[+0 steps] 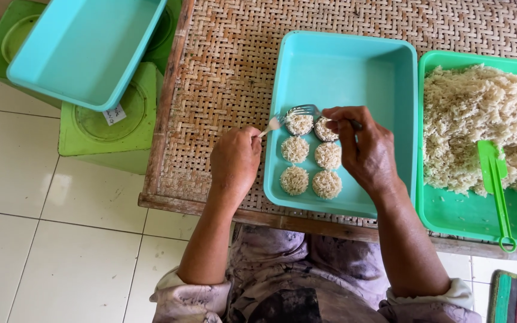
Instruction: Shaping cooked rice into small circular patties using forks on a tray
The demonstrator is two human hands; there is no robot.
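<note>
At far left, an empty turquoise tub point(85, 48) rests on 2 green stools point(109, 122) standing on the white tiled floor point(25, 209). Next comes the woven rattan worktop point(222, 72). The left hand point(234, 160) lies knuckles-up at the left rim of a turquoise tray point(342, 66), fingers curled around a pale utensil point(270, 126) whose tip points into the tray. Inside sit 6 round rice cakes point(311, 164) in 2 columns of 3. The right hand point(363, 146) arches over the top right cake, wrist bent, pinching a metal fork point(303, 110) whose tines reach left over the top left cake. Further right, a green tray point(450, 221) holds a heap of loose rice point(474, 119) and a green plastic spatula point(495, 185).
</note>
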